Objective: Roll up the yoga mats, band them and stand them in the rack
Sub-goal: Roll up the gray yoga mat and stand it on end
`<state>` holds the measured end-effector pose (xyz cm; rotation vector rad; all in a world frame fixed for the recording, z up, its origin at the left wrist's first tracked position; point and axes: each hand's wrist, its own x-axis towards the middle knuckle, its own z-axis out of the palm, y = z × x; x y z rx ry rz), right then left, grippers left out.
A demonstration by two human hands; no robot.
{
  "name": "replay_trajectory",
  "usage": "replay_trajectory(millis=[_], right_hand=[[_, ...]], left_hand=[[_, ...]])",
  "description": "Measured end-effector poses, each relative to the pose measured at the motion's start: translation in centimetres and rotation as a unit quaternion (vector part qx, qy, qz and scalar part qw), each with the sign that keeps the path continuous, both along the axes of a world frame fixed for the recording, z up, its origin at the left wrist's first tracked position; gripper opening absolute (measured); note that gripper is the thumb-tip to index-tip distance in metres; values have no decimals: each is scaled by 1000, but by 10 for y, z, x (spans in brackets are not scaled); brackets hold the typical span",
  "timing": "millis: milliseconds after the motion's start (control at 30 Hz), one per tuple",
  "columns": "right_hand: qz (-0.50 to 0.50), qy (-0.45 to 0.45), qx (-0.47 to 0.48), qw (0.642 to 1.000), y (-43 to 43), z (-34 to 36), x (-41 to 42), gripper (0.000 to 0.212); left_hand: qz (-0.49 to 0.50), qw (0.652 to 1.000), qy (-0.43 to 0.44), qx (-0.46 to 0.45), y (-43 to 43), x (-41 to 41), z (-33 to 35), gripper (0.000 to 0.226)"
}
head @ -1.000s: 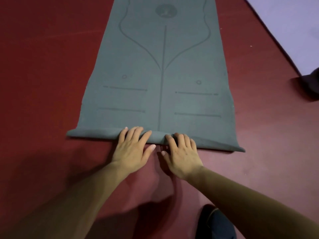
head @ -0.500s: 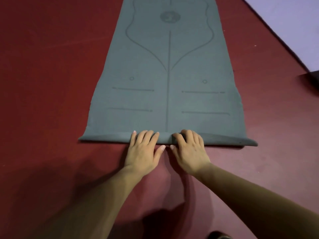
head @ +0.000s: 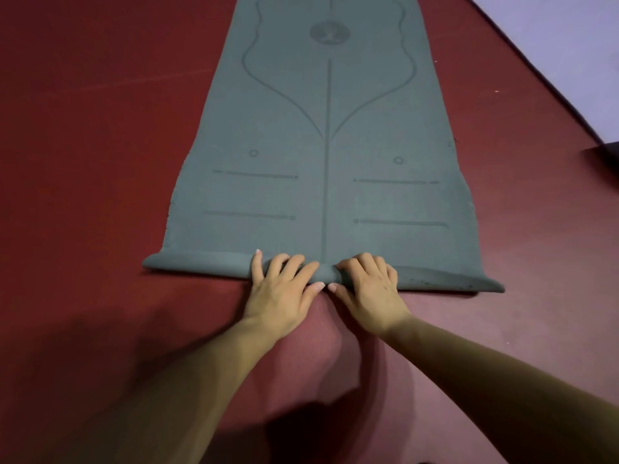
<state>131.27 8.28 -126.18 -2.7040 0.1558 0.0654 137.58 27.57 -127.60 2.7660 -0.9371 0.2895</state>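
Presently, left hand (head: 281, 291) and right hand (head: 371, 293) curl over the 6 o'clock edge of the yoga mat (head: 326, 169), centred, to start a tight roll.

Dark red floor (head: 100, 162), viewed from above. Grey-green yoga mat (head: 328, 195) spread flat on it, near end curled into a narrow roll. Pale lilac surface (head: 552, 45) adjoining at upper right; dark object (head: 608, 155) at right edge.

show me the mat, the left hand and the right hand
mat (head: 288, 142), head view, flat middle of the unrolled part
left hand (head: 279, 293), head view, back of the hand
right hand (head: 373, 291), head view, back of the hand
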Motion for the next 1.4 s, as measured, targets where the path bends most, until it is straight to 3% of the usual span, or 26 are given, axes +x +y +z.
replay_trajectory(millis=[367, 933, 1167, 1400], right_hand=[[8, -70, -8, 997, -2, -19, 2, 52], [-3, -170, -64, 983, 0, -19, 17, 32], [60, -200, -64, 976, -7, -18, 17, 27], [73, -175, -20, 982, -20, -21, 32, 35]], left_hand=[[37, 999, -8, -6, -9, 3, -14, 32], [43, 998, -43, 7, -22, 31, -14, 39], [36, 996, -72, 44, -26, 42, -13, 39], [-48, 994, -85, -41, -12, 35, -12, 33]])
